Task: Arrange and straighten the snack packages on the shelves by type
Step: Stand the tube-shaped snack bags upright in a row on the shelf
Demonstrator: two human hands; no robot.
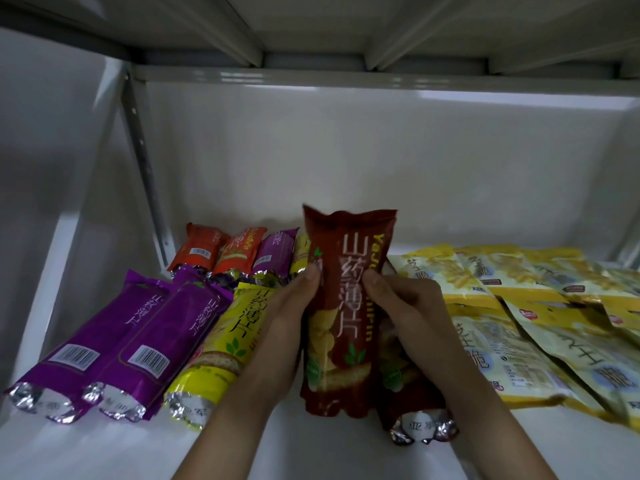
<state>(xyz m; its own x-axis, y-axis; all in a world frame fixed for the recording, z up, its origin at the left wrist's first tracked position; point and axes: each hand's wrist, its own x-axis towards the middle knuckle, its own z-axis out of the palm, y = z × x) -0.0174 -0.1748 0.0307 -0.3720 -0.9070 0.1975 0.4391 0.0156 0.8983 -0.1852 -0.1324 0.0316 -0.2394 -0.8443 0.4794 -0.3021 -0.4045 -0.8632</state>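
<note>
Between our two hands we hold a dark red snack tube [346, 306] upright above the white shelf [311, 452]. Our left hand [294, 306] grips its left edge, thumb on the front; our right hand [398, 299] pinches its right edge the same way. Left of our left hand lie a yellow tube [225, 344] and two purple tubes [138, 341]. Under our right hand rests another dark red tube [412, 400], and further right, overlapping yellow flat bags [512, 341].
</note>
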